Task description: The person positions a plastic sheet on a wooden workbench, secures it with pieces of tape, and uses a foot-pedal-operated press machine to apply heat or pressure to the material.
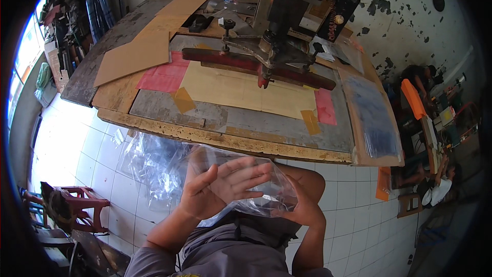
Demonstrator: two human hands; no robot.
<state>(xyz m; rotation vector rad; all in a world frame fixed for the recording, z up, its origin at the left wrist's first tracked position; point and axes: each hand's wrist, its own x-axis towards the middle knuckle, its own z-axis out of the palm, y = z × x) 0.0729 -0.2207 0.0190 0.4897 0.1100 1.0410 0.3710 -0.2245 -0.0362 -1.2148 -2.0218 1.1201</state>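
Clear film [277, 195] is up over the lap, just on the near side of the table [205, 134] edge. Left hand [219, 189] wide open, palm showing, fingers spread and pointing right, thumb up and apart; no pinch on anything. Right hand [304, 208] is at the film's right edge, thumb toward the near side, fingers curved on the far side. Film glare hides the contact: can't tell how tightly the right hand grips, or whether the left is inside the film or only behind it.

Handling, as judged: spread left fingers should keep the layers apart and the film flat, so fingers straight, nails off the surface. Right hand best steadies the edge lightly; a hard pull would likely crease or stretch it. Thin film probably clings, so ease the layers apart slowly.

More loose film [154, 169] lies crumpled to the left, near side of the table; keep the handled piece from snagging in it. Watch the rough wooden edge too, it could scuff the film. On the table: yellow sheet [230, 87] under the press [279, 13], flat plastic stack [374, 118] at the right end.
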